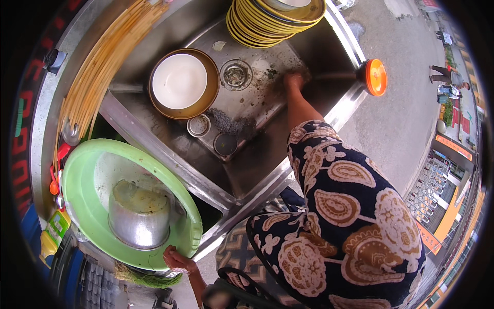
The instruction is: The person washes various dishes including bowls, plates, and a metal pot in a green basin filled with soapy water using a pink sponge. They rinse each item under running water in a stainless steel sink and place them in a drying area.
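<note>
My right hand is low in a stainless steel sink, against its floor beside dark food scraps; what its fingers hold cannot be made out. My left hand is at the near rim of a light green plastic basin, fingers bent; its grip is unclear. An upturned, stained metal pot rests in the basin. A white bowl sits inside a brown bowl in the sink, left of the drain strainer. Steel wool lies near a small round metal strainer.
Yellow-rimmed plates are stacked at the sink's far end. Orange bowls stand on the right rim. Long chopsticks and a ladle lie at the left. A yellow-capped bottle is beside the basin. People are in the distance at right.
</note>
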Demonstrator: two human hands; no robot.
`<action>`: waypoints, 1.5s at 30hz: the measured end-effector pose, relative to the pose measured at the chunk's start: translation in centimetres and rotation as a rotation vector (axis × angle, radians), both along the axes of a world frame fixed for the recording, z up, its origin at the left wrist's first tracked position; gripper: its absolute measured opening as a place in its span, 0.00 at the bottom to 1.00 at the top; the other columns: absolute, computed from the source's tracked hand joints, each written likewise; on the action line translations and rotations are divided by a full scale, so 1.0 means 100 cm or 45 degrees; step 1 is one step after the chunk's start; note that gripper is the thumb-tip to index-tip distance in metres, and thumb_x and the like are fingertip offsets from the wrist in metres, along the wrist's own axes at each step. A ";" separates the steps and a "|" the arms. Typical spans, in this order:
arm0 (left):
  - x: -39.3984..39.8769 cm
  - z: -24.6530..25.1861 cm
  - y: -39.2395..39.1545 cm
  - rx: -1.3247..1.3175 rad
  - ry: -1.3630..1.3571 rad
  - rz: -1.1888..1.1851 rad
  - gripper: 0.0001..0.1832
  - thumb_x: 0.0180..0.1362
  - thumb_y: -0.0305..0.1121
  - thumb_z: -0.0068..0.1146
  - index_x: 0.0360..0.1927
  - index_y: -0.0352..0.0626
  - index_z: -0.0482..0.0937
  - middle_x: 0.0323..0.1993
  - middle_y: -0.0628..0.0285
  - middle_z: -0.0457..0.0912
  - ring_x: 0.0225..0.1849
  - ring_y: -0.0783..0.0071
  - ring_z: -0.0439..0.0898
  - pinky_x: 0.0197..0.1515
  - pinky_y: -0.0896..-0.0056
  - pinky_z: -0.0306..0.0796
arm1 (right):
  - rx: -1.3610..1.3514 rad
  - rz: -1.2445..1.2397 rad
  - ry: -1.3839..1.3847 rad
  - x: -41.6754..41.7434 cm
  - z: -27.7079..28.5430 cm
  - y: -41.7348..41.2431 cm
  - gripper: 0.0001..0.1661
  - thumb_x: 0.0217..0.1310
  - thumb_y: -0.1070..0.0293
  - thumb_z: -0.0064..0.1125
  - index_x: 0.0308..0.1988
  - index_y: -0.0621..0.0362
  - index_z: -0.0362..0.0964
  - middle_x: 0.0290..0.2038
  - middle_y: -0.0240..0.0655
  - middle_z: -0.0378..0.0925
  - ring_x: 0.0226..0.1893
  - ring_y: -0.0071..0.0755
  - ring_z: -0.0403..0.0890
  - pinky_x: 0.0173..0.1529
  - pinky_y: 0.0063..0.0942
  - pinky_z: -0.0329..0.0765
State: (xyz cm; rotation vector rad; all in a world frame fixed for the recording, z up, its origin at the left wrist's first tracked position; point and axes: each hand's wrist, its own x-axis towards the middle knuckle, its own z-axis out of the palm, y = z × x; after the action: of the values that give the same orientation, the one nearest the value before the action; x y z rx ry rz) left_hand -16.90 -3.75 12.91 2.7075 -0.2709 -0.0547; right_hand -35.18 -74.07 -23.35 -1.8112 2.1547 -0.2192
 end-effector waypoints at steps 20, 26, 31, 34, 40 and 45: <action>-0.003 0.004 -0.001 0.035 0.017 0.026 0.16 0.63 0.37 0.39 0.31 0.37 0.76 0.26 0.53 0.75 0.30 0.51 0.72 0.37 0.52 0.64 | 0.174 0.520 -0.561 0.155 0.156 0.097 0.15 0.52 0.60 0.57 0.34 0.59 0.82 0.27 0.47 0.81 0.31 0.46 0.84 0.40 0.37 0.78; 0.002 0.006 -0.003 -0.007 0.007 -0.034 0.15 0.62 0.35 0.40 0.31 0.36 0.76 0.26 0.52 0.75 0.30 0.51 0.72 0.37 0.52 0.64 | -0.034 1.207 -0.021 0.198 0.135 0.116 0.13 0.57 0.65 0.50 0.35 0.61 0.77 0.36 0.52 0.79 0.39 0.54 0.81 0.44 0.45 0.77; -0.003 0.009 -0.004 0.012 0.011 -0.025 0.14 0.62 0.34 0.40 0.31 0.36 0.75 0.25 0.51 0.75 0.29 0.50 0.72 0.36 0.52 0.64 | 0.124 1.213 0.040 0.208 0.150 0.131 0.13 0.56 0.67 0.49 0.37 0.63 0.74 0.39 0.55 0.77 0.42 0.58 0.78 0.46 0.47 0.76; 0.000 0.007 -0.003 -0.006 0.007 -0.055 0.14 0.62 0.33 0.40 0.30 0.35 0.75 0.25 0.51 0.74 0.29 0.50 0.72 0.36 0.52 0.64 | -0.168 1.278 -0.097 0.194 0.116 0.143 0.12 0.55 0.67 0.50 0.37 0.62 0.73 0.41 0.55 0.75 0.44 0.59 0.76 0.48 0.47 0.74; -0.002 0.006 -0.004 -0.012 0.004 -0.023 0.15 0.62 0.34 0.39 0.30 0.35 0.75 0.24 0.51 0.74 0.28 0.49 0.72 0.35 0.52 0.64 | -0.102 1.130 -0.135 0.199 0.073 0.148 0.11 0.54 0.66 0.51 0.36 0.60 0.74 0.41 0.50 0.76 0.45 0.55 0.76 0.52 0.45 0.72; -0.002 0.004 -0.003 -0.026 -0.002 -0.018 0.15 0.62 0.35 0.39 0.29 0.36 0.75 0.25 0.51 0.74 0.28 0.50 0.72 0.35 0.52 0.64 | 0.289 1.418 0.250 0.218 0.120 0.130 0.14 0.56 0.64 0.49 0.36 0.60 0.78 0.39 0.48 0.80 0.42 0.52 0.81 0.47 0.44 0.77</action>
State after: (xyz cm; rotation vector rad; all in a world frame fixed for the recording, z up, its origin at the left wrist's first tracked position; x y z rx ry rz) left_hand -17.15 -4.04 13.31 2.6853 -0.2892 -0.0541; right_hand -13.38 -61.08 -11.38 -2.6062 0.9120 0.4511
